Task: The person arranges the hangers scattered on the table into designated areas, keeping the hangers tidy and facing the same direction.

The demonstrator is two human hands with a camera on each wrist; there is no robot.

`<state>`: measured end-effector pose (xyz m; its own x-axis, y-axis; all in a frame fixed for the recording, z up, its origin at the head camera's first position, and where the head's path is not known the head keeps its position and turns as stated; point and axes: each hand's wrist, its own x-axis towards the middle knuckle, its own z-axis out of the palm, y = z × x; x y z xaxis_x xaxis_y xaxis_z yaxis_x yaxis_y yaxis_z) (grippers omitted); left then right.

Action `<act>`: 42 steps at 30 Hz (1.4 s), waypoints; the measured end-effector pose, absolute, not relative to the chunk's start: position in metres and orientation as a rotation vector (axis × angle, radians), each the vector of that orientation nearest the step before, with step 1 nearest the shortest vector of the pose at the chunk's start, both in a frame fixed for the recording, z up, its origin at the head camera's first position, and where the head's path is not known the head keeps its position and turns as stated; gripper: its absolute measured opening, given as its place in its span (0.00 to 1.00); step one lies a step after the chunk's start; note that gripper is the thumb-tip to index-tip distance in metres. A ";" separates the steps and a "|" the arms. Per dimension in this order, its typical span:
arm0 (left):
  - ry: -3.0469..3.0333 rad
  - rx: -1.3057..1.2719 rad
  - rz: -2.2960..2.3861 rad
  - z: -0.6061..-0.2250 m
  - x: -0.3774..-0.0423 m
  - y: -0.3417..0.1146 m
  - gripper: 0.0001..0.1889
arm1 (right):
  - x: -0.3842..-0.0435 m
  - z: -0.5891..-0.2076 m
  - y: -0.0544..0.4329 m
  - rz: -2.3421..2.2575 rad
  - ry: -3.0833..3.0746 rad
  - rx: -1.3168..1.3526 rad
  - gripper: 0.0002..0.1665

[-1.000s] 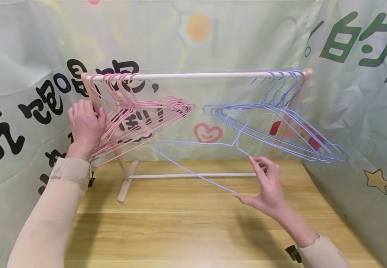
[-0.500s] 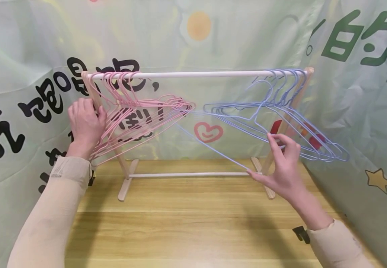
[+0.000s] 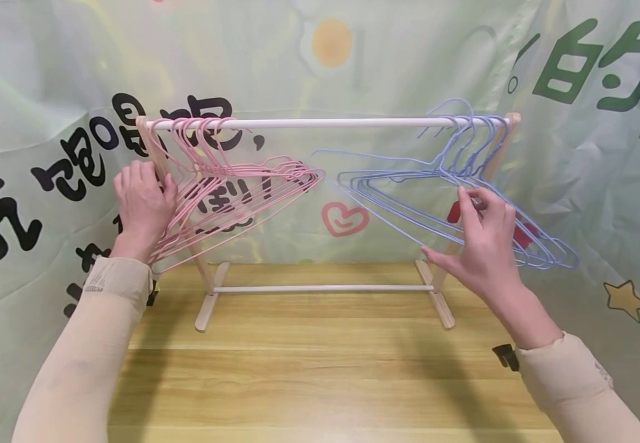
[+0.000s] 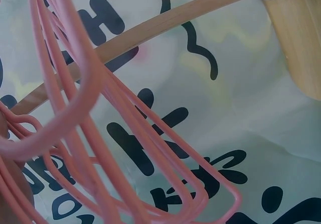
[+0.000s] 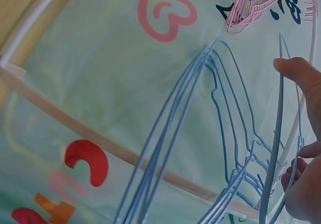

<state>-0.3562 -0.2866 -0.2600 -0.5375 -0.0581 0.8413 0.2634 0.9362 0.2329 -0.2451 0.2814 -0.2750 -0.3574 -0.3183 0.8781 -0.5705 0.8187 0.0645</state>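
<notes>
In the head view a blue wire hanger (image 3: 375,157) is held up at the right by my right hand (image 3: 488,243). The fingertips pinch one sloping shoulder while the thumb presses on the bottom bar. Its hook stands just above the white rail (image 3: 320,123), overlapping other blue hangers (image 3: 477,167) that hang there. The right wrist view shows the held hanger (image 5: 274,143) in front of them. My left hand (image 3: 144,203) grips the rack's left wooden post (image 3: 152,147), its fingers partly hidden. Pink hangers (image 3: 209,169) hang on the rail beside it and fill the left wrist view.
The rack's lower white bar (image 3: 320,288) runs between two wooden feet, the right one (image 3: 436,298) and the left one (image 3: 213,298), on a wood-grain table (image 3: 309,381). Printed cloth (image 3: 331,80) surrounds the table at the back and both sides.
My right hand has moved up and to the right, lifting the blue hanger until its hook rose from below the rail to just above it. The left hand and pink hangers have stayed put.
</notes>
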 end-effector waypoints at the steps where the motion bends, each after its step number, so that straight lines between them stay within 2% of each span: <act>1: -2.104 -0.144 -0.411 -0.260 -0.356 -0.286 0.16 | -0.246 -0.273 0.282 0.289 -1.983 0.647 0.71; 11: -2.105 -0.146 -0.406 -0.260 -0.356 -0.286 0.16 | -0.254 -0.263 0.280 0.157 -2.151 0.561 0.71; 25: -2.084 -0.154 -0.398 -0.261 -0.355 -0.285 0.14 | -0.263 -0.287 0.286 0.030 -2.156 0.547 0.71; 42: -2.129 -0.092 -0.423 -0.258 -0.357 -0.282 0.18 | -0.273 -0.308 0.297 -0.001 -2.063 0.535 0.71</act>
